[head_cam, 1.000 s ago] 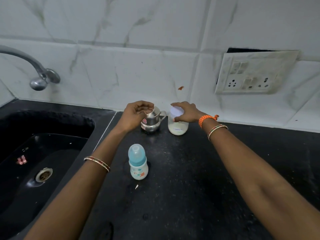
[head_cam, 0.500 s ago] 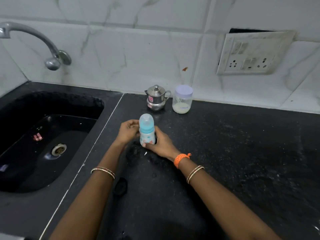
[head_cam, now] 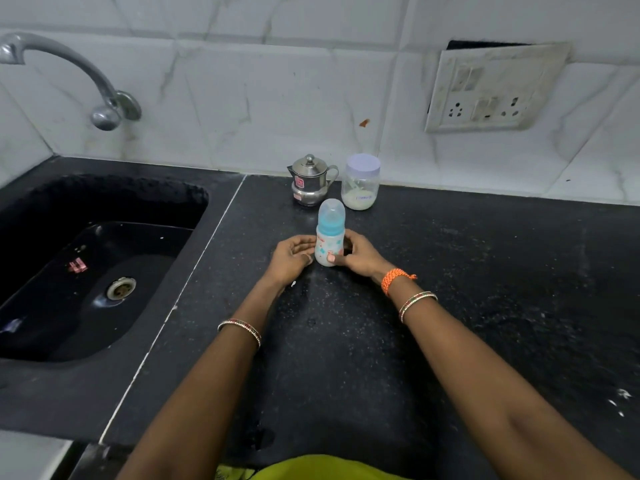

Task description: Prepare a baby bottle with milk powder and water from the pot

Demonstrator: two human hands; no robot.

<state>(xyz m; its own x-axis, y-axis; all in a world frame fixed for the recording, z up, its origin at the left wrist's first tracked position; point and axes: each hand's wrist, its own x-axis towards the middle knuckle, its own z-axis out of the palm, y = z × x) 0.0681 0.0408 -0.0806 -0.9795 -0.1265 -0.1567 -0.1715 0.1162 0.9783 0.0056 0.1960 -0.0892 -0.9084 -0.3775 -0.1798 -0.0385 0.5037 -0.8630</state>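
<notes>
Cupping the capped baby bottle [head_cam: 330, 237] upright mid-surface, left hand [head_cam: 292, 256] loosely curled against it and right hand [head_cam: 358, 254] gripping its base, with pot [head_cam: 310, 183] and milk powder jar [head_cam: 360, 183] both lidded at the back edge, so filling apparently remains undone.

I note both forearms bare, no sleeves. Left wrist [head_cam: 239, 332]: thin stacked bangles, gold-toned with red and green flecks. Right wrist [head_cam: 417, 304]: matching bangles, plus a braided orange thread band [head_cam: 393, 279] nearer the hand, with a loose knotted end. Yellow-green garment [head_cam: 322, 467] at the bottom edge.
</notes>
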